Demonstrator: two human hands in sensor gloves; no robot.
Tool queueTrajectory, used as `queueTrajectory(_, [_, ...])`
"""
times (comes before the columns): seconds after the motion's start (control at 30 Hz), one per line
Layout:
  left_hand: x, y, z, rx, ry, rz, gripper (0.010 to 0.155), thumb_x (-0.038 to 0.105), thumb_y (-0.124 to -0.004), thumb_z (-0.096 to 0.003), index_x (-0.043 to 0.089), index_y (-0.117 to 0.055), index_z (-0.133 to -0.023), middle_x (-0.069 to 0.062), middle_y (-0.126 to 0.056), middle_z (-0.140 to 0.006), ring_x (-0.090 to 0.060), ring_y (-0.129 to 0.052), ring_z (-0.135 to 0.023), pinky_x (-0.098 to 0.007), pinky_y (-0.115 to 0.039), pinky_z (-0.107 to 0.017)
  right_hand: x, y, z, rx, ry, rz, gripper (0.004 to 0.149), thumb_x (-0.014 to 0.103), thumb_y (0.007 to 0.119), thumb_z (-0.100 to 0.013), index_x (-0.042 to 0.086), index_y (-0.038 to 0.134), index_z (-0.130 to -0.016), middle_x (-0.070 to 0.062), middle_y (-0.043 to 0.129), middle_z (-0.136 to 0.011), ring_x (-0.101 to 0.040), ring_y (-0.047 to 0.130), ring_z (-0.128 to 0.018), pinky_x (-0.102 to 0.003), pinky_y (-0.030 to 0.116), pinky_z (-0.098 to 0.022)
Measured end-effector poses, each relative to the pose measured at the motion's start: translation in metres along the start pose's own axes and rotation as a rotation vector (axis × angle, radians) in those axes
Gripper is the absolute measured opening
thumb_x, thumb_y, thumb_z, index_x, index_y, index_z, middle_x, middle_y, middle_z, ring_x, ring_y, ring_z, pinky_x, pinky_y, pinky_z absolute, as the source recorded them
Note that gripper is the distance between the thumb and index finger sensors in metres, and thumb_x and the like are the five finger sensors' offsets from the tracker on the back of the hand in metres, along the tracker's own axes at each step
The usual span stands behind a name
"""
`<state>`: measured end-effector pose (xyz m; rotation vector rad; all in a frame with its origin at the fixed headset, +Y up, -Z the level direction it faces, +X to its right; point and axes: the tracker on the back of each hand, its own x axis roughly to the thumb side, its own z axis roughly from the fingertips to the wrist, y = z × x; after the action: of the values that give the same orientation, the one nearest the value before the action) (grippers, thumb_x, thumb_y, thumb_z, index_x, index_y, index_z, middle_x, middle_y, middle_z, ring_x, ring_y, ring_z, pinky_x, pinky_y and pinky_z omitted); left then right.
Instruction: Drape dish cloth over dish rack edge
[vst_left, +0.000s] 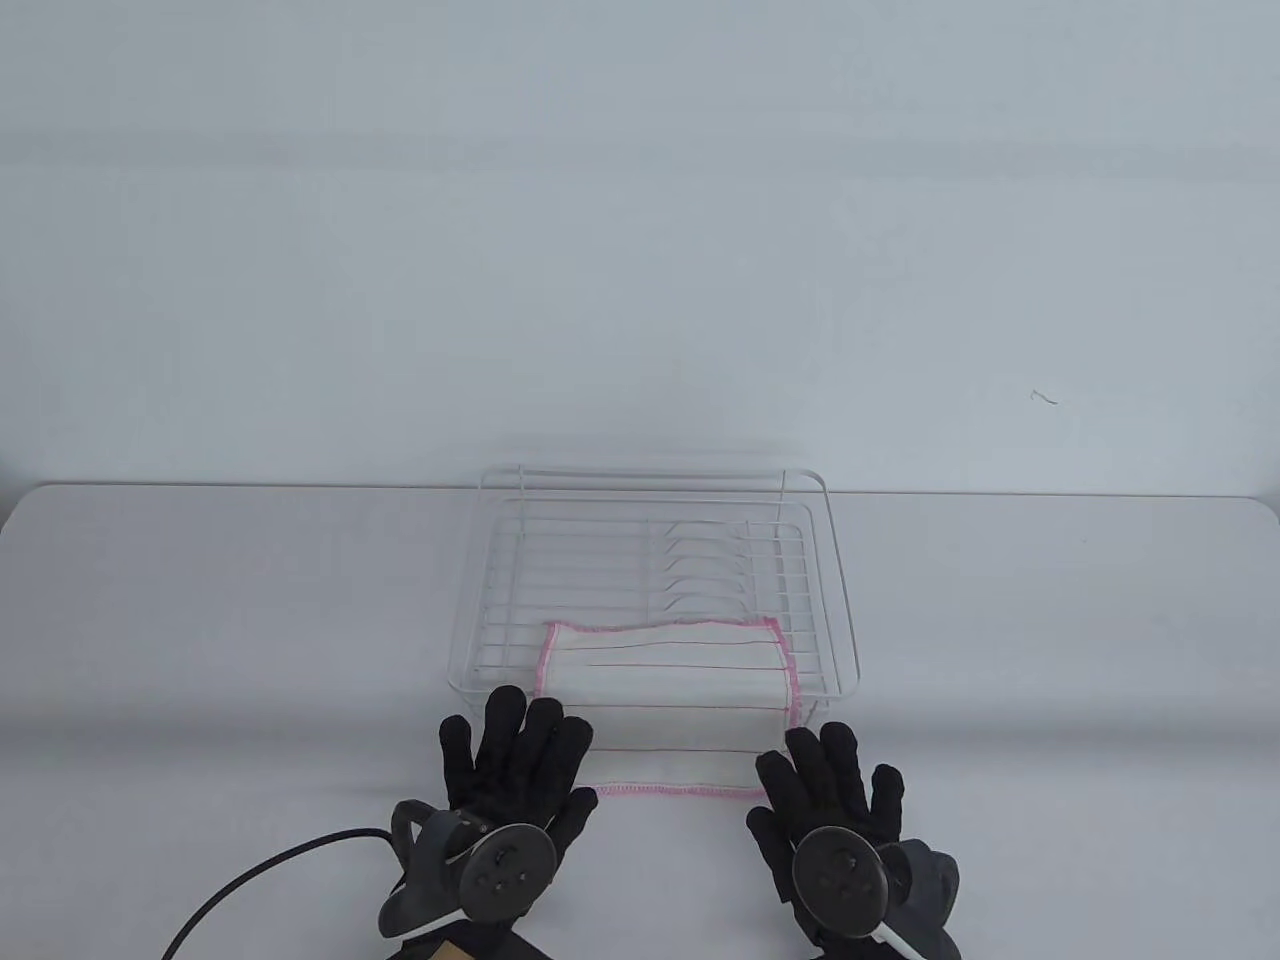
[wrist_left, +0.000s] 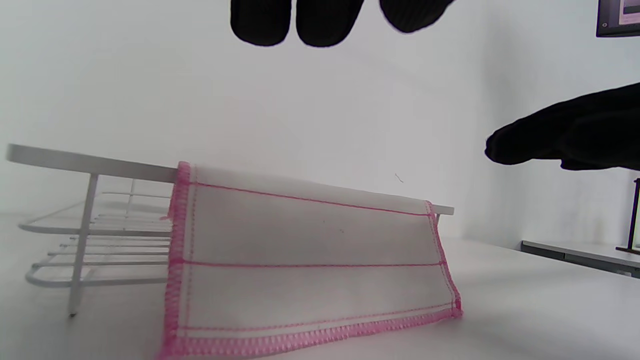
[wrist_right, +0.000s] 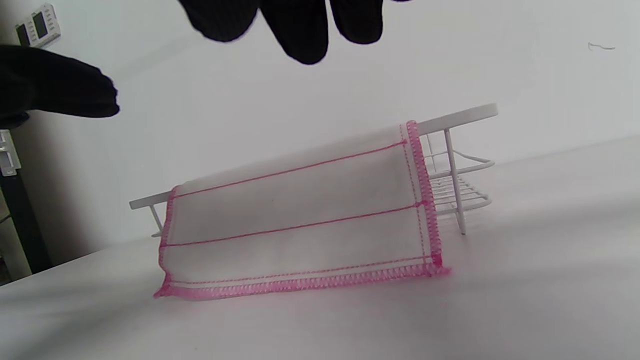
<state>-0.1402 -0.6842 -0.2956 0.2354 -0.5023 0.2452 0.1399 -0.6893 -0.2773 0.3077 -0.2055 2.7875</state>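
Observation:
A white dish cloth (vst_left: 670, 690) with pink stitched edges hangs over the near edge of a white wire dish rack (vst_left: 500, 560). Its lower hem rests on the table in front of the rack. It also shows in the left wrist view (wrist_left: 310, 250) and the right wrist view (wrist_right: 300, 215). My left hand (vst_left: 520, 760) is flat and open by the cloth's near left corner, holding nothing. My right hand (vst_left: 835, 790) is flat and open by the near right corner, holding nothing. In the wrist views both hands hover above the table, apart from the cloth.
The rack stands on a white table (vst_left: 200, 620) against a white wall. A black cable (vst_left: 260, 870) runs from my left hand's tracker to the bottom left.

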Motion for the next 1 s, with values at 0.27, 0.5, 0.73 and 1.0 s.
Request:
queueTrajectory(0.27, [-0.0035, -0.004, 0.0021, -0.05, 0.021, 0.031, 0.06, 0.037, -0.055, -0.0644, 0.006, -0.047, -0.115, -0.031, -0.046, -0.117, -0.06, -0.028, -0.108, -0.081, -0.018, -0.062, -0.0004, -0.0033, 0.0001, -0.028, -0.006, -0.04, 0.054, 0.041, 0.055, -0.065, 0.016, 0.048, -0.112, -0.014, 0.036, -0.122, -0.039, 0.023, -0.115, -0.069, 0.016, -0.072])
queueTrajectory(0.5, [-0.0044, -0.0036, 0.0023, -0.057, 0.024, 0.047, 0.059, 0.037, -0.055, -0.0642, 0.007, -0.047, -0.115, -0.031, -0.047, -0.117, -0.06, -0.029, -0.108, -0.081, -0.019, -0.062, -0.0011, -0.0037, 0.0001, -0.012, -0.002, -0.062, 0.054, 0.041, 0.055, -0.065, 0.016, 0.049, -0.112, -0.014, 0.037, -0.122, -0.039, 0.024, -0.115, -0.069, 0.017, -0.072])
queueTrajectory(0.73, [-0.0027, -0.0039, 0.0023, -0.069, 0.018, 0.059, 0.06, 0.037, -0.055, -0.0643, 0.006, -0.047, -0.115, -0.031, -0.046, -0.117, -0.06, -0.029, -0.108, -0.081, -0.019, -0.062, -0.0028, -0.0033, 0.0003, 0.006, 0.011, -0.067, 0.054, 0.041, 0.055, -0.065, 0.015, 0.05, -0.112, -0.014, 0.038, -0.122, -0.039, 0.025, -0.115, -0.069, 0.017, -0.072])
queueTrajectory(1.0, [-0.0007, -0.0056, 0.0029, -0.083, 0.01, 0.062, 0.059, 0.037, -0.055, -0.0643, 0.007, -0.047, -0.115, -0.031, -0.046, -0.117, -0.06, -0.029, -0.107, -0.081, -0.019, -0.062, -0.0025, -0.0036, 0.0005, 0.017, 0.008, -0.075, 0.053, 0.041, 0.055, -0.065, 0.015, 0.051, -0.111, -0.014, 0.039, -0.122, -0.039, 0.026, -0.115, -0.069, 0.018, -0.072])
